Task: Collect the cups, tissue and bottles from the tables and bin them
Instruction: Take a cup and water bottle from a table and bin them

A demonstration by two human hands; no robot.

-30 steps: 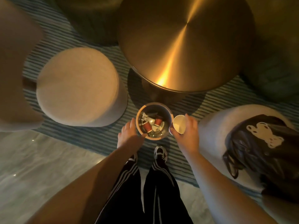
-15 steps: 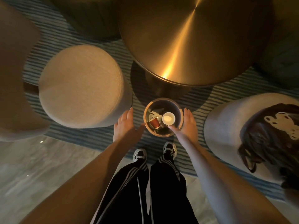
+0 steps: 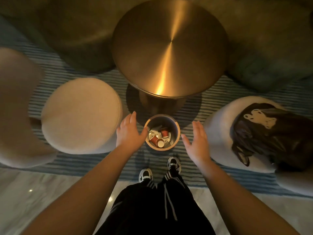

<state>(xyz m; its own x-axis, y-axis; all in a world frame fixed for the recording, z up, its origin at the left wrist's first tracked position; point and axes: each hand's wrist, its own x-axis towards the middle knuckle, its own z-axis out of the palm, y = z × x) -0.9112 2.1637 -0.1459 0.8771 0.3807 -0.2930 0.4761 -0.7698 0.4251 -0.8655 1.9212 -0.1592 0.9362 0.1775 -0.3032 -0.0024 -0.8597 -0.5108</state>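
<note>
So the bin [image 3: 162,132] is the anchor here, a small round open-top can sitting on the striped blue rug [image 3: 220,99], right in front of the person's two sneakers.

Far left of the bin there's a blurry pale seat [image 3: 18,107] at the frame edge, then a round cream pouf [image 3: 81,114] just to the bin's left. The left hand [image 3: 129,131] comes next: palm down, fingers spread apart, holding nothing, with its thumb right at the bin's left rim. Can't tell whether it actually touches the rim or just hovers over it.

Inside the bin you can see red paper cups [image 3: 159,140] lying on their sides, one with its open mouth facing up toward the camera, plus some crumpled white stuff, probably tissue [image 3: 154,133]. Too dim and small to make out any bottles in there.

Straight behind the bin is the round brushed-gold desk [image 3: 169,48] on its pedestal, top bare and shiny.

Right of the bin, the right hand [image 3: 197,139] is open too, fingers loosely apart, empty, clear of the rim with a visible gap. Further right sits another pale pouf [image 3: 218,133] with a dark bag [image 3: 271,133] on it that has a white bear-like print. Dark green cushy seats fill the background behind the desk.
</note>
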